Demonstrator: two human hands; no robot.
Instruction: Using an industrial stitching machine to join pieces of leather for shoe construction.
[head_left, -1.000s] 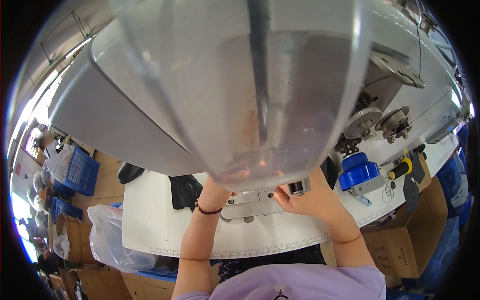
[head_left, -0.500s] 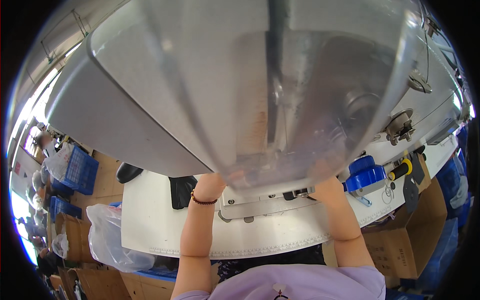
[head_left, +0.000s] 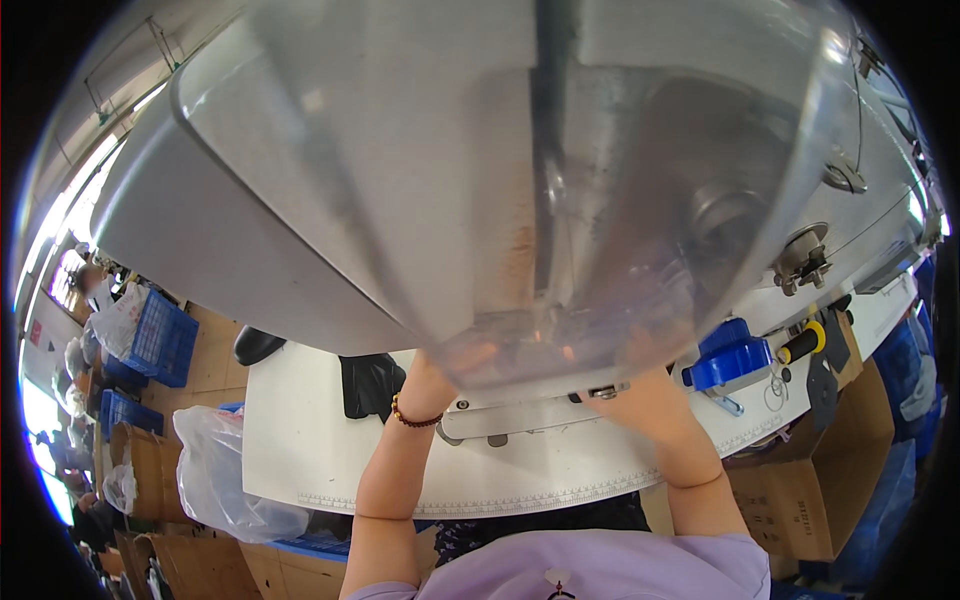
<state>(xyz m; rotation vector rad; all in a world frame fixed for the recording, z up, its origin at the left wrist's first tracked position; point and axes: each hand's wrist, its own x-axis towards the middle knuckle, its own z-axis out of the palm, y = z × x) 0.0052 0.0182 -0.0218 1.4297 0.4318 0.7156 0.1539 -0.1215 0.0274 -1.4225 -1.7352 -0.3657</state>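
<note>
A large grey sewing machine (head_left: 300, 200) fills the upper view, with a clear plastic guard (head_left: 640, 230) hanging in front of its needle area. My left hand (head_left: 436, 380), with a beaded bracelet (head_left: 414, 416) at the wrist, reaches under the left side of the guard. From the right, my right hand (head_left: 640, 400) reaches in beside a small metal fitting (head_left: 606, 391) on the machine bed. The fingers of both hands show only as a blur through the plastic, so what they hold is hidden. A black piece of material (head_left: 370, 386) lies left of my left hand.
The white table (head_left: 330, 450) has a ruler scale along its curved front edge. At right are a blue tape dispenser-like device (head_left: 735, 355), a yellow-and-black handled tool (head_left: 802, 342) and a cardboard box (head_left: 830, 480). A plastic bag (head_left: 225, 480) and blue crates (head_left: 160, 338) are at left.
Both hands have shifted slightly toward me at the machine bed, the right one also a little leftward. More of the black material shows beside my left hand.
</note>
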